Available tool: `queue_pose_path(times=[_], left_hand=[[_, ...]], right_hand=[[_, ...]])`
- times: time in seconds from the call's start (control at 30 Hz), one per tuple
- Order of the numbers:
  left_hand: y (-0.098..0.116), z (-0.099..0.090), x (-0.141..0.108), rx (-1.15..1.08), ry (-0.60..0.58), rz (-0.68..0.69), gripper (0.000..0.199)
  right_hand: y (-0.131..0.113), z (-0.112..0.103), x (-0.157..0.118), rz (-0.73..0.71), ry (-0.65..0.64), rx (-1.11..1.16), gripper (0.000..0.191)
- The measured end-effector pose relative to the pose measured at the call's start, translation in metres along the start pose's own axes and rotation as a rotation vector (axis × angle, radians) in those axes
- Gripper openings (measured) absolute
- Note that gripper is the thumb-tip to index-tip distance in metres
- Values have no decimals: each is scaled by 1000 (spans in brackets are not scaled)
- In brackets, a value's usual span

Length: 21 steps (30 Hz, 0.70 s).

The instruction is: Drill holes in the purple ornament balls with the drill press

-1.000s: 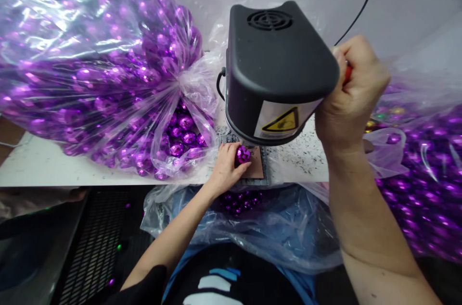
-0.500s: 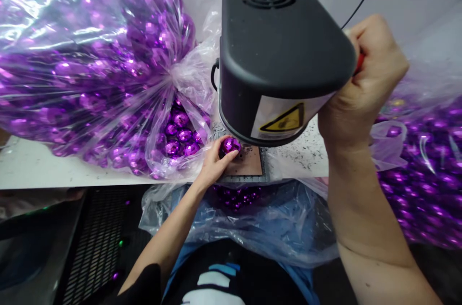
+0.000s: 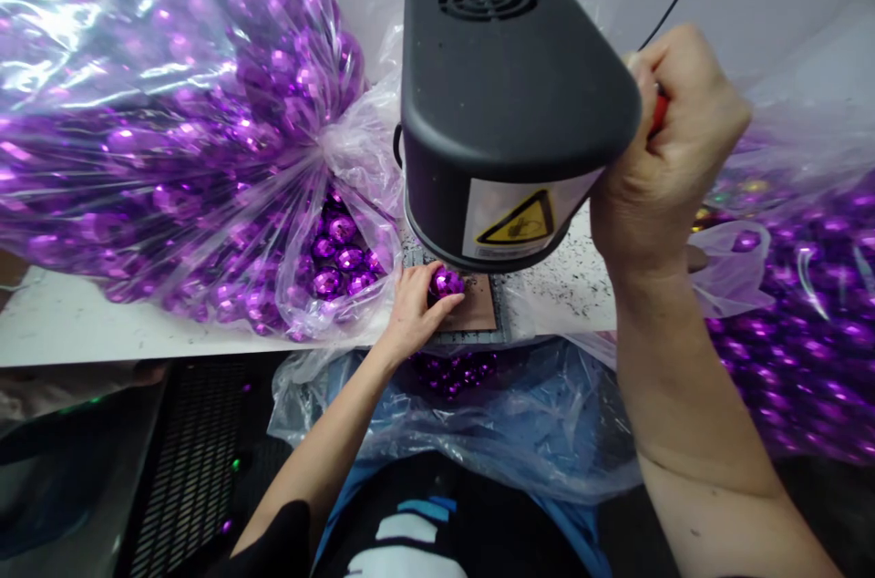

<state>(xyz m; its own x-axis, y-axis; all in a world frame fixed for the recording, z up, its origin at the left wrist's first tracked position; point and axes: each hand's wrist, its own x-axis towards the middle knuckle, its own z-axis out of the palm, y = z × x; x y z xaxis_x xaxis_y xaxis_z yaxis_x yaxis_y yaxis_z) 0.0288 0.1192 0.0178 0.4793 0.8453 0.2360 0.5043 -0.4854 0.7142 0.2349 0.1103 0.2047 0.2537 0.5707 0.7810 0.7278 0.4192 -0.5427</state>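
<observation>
My left hand (image 3: 414,306) grips a shiny purple mirror-faceted ball (image 3: 447,283) between thumb and fingers, above a brown square board (image 3: 479,309) at the table's front edge. Fingers of my right hand (image 3: 674,136) wrap around the handle of a black handheld machine (image 3: 512,86), where a bit of red shows. This machine has a round vent on top and a yellow warning label (image 3: 518,218). It hangs over the board and hides part of it. Its underside cannot be seen.
A big clear bag of purple balls (image 3: 178,131) lies on the left, its mouth open toward the board. Another bag of purple balls (image 3: 807,332) is at the right. Dark specks litter the white table (image 3: 581,282). Clear plastic (image 3: 547,423) with purple balls hangs over my lap.
The black machine and my right hand have shifted a little left in view. My left hand, with the ball, has moved slightly right and down.
</observation>
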Motion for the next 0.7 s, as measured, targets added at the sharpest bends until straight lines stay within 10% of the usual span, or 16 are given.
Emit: queue_pose_path(times=[0.7], left_hand=[[19, 25, -7, 37, 47, 28, 30]], right_hand=[[-1, 1, 1, 14, 19, -19, 57]])
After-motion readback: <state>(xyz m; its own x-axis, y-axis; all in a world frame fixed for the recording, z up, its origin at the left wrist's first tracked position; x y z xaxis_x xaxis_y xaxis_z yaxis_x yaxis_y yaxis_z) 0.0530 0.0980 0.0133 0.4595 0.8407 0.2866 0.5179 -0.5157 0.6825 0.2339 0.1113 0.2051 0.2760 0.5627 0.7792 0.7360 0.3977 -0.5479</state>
